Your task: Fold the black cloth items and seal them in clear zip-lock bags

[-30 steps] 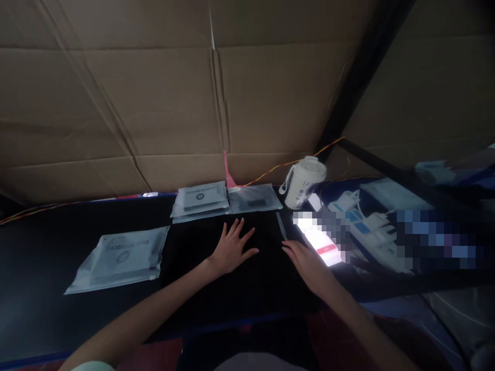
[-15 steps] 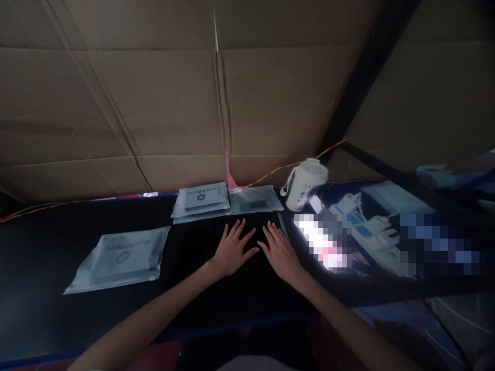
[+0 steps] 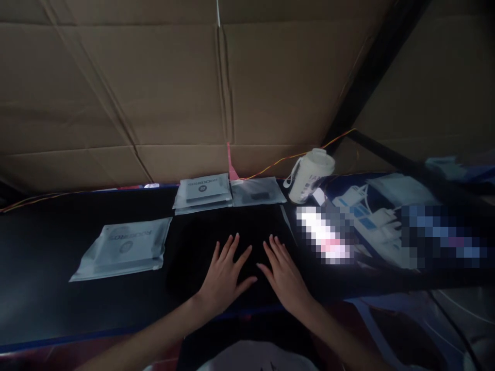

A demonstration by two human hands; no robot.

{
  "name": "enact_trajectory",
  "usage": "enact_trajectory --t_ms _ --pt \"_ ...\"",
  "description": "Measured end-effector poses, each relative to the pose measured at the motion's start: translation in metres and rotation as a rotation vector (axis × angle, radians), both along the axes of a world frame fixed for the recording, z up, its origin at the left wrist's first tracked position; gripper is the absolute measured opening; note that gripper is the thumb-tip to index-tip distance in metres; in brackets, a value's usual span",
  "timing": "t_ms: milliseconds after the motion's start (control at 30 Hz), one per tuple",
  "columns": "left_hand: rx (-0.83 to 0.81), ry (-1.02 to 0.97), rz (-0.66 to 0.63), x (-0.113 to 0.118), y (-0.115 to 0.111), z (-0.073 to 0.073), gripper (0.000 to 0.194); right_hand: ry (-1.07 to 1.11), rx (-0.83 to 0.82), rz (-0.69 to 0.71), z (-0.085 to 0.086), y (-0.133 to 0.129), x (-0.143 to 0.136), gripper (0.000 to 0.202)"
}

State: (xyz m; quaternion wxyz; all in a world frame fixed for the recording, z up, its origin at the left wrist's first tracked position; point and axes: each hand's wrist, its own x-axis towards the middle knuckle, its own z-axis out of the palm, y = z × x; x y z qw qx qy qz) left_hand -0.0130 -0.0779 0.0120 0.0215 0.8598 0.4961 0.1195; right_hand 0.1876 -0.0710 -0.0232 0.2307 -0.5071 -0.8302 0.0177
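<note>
My left hand [image 3: 223,273] lies palm down with its fingers spread, holding nothing. Beside it, my right hand [image 3: 285,272] is flat too, fingers apart. Both rest on or just over a very dark black patch [image 3: 201,237], perhaps dark fabric; its kind and edges are hard to make out. Beyond the hands are a frosted zip bag [image 3: 204,189] printed ROCKBROS, apparently on another bag, and a frosted bag [image 3: 258,190] with a dark item inside. Another ROCKBROS bag [image 3: 127,245] lies to the left.
Upright at the back stands a white cup [image 3: 311,175] with a strap. A bright blurred-out screen [image 3: 323,234] is right of my hands, and white gloves [image 3: 381,221] lie farther right. Cardboard [image 3: 174,93] walls off the back of the black table [image 3: 34,247]. A dark post [image 3: 371,77] slants at right.
Both hands have slid back toward my body, fingers still spread. The camera view has tilted down a little, and the bags and cup stay in place.
</note>
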Motion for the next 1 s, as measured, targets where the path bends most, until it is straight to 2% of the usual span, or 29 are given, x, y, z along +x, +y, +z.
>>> enact_trajectory --t_ms 100,200,467,700,1000 --pt "-0.018 0.030 -0.054 -0.014 -0.006 -0.007 0.073 -0.039 -0.018 0.044 -0.002 -0.003 0.009 0.059" --pt "-0.036 0.041 -0.083 -0.023 -0.005 -0.007 0.077 -0.043 -0.028 0.081 0.001 0.000 0.016 0.062" --pt "-0.026 0.028 -0.106 -0.028 -0.003 -0.010 0.082 -0.047 -0.040 0.092 0.003 0.001 0.019 0.063" --pt "-0.063 0.015 -0.094 -0.030 -0.004 -0.004 0.080 -0.083 -0.040 0.092 -0.001 0.002 0.021 0.063" --pt "-0.102 0.022 0.010 -0.046 -0.015 0.000 0.070 -0.105 0.004 0.092 -0.004 0.000 0.018 0.070"
